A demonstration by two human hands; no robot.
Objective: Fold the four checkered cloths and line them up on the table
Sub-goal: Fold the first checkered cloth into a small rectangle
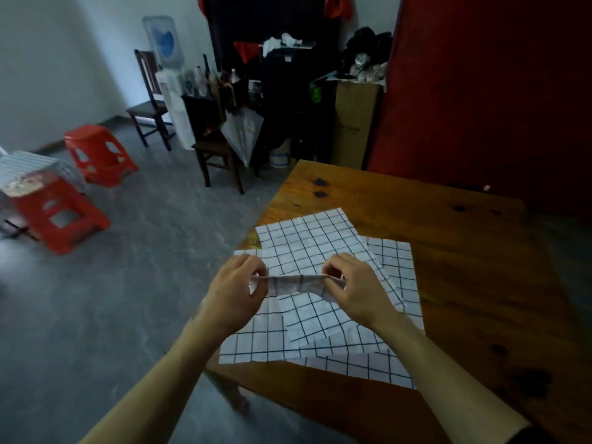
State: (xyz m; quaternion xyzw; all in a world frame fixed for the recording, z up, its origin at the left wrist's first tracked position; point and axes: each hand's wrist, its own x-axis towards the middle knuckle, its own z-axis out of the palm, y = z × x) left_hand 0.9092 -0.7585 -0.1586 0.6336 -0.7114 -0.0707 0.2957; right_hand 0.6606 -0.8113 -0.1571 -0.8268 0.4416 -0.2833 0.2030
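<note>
Left hand: the left hand [238, 291] is pinching one end of a folded white checkered cloth [296, 283], held above the pile.
Right hand: the right hand [355, 288] is pinching the other end, its fingers [333, 270] curled.
Pile: flat white checkered cloths with dark grid lines [320, 245] are lying overlapped on the brown wooden bench [464, 267].
Floor: two red plastic stools [99, 153] are standing on the grey floor [144, 251].

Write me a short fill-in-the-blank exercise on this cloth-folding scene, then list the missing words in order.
1. Both hands pinch the ends of one ____ cloth above the table.
2. The left hand holds the cloth's ____ end.
3. The cloths lying flat on the table are still ____.
4. The stools on the floor are ____.

Missing words: checkered; left; unfolded; red
</note>
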